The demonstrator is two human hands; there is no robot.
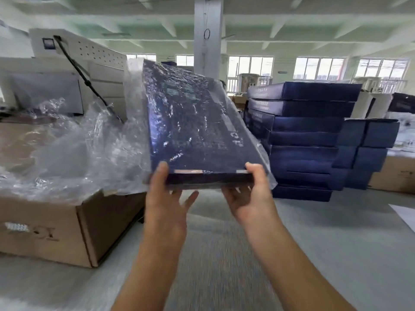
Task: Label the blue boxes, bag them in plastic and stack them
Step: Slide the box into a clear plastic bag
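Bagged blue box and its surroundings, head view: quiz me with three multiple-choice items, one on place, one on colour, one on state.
1. The stack of blue boxes stands: A) at far left B) right of the bagged blue box C) on a shelf.
2. The cardboard carton of loose plastic is: A) brown B) white C) blue.
3. The bagged blue box is: A) lying on the floor B) held tilted in both hands C) unwrapped.
Answers: 1 B, it rises beyond the right hand. 2 A, plain brown card. 3 B, left hand and right hand grip its near end, plastic around it.
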